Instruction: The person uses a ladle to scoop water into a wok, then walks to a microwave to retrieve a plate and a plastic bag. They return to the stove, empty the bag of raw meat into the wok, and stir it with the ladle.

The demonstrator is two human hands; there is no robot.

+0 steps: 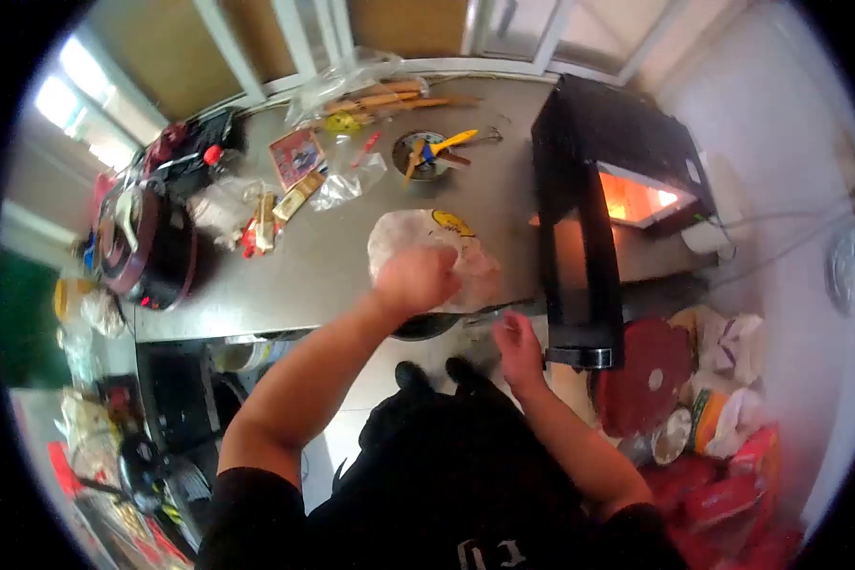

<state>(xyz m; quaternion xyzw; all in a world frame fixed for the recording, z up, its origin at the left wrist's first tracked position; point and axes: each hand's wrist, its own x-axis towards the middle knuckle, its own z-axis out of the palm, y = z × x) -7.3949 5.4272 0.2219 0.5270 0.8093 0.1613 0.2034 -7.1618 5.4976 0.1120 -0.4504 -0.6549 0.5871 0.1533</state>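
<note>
head view: left hand (416,280) clenched on the bag (404,236) left of the oven door (579,256), right hand (521,350) half-open, empty, nearer that door.

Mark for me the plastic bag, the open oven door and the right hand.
plastic bag (408,231), head view, its pale upper part.
oven door (579,266), head view, middle of the dark panel.
right hand (520,349), head view, back of the hand.
</note>
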